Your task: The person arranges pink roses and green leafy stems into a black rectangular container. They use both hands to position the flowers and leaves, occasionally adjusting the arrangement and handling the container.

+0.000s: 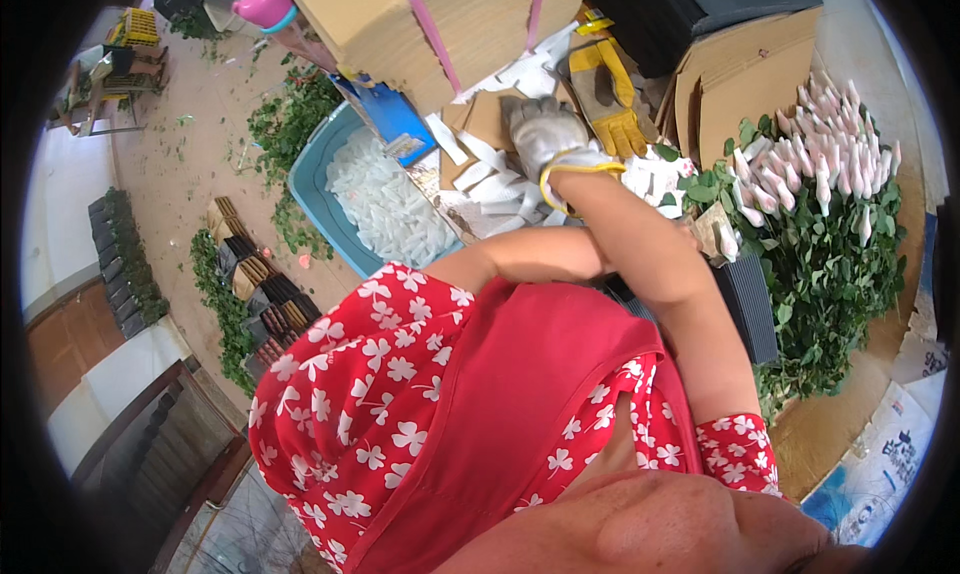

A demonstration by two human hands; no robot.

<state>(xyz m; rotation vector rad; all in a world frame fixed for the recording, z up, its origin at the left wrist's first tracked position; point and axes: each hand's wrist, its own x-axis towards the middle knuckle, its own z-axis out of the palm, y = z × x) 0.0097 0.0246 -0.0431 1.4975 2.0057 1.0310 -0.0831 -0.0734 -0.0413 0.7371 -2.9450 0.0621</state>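
Note:
My right hand (545,132), in a grey-white work glove with a yellow cuff, reaches over the cluttered worktop. Its fingers look loosely bent and apart, resting on brown cardboard (488,122) among loose white strips (497,188); I see nothing gripped in it. My left forearm (540,254) crosses beneath my right one. Behind that arm my left hand is almost wholly hidden, so its grip does not show. Just beyond it are a small tan piece (708,230) and a rosebud in a white sleeve (727,242). A yellow-and-grey glove (612,99) lies right of my right hand.
A blue tub (310,179) of white mesh sleeves (385,199) stands left, beside a blue dispenser-like object (395,119). Behind is a strapped cardboard stack (450,34). Sleeved roses (830,164) with leafy stems fill the right. A black ribbed block (748,309) sits near my right arm.

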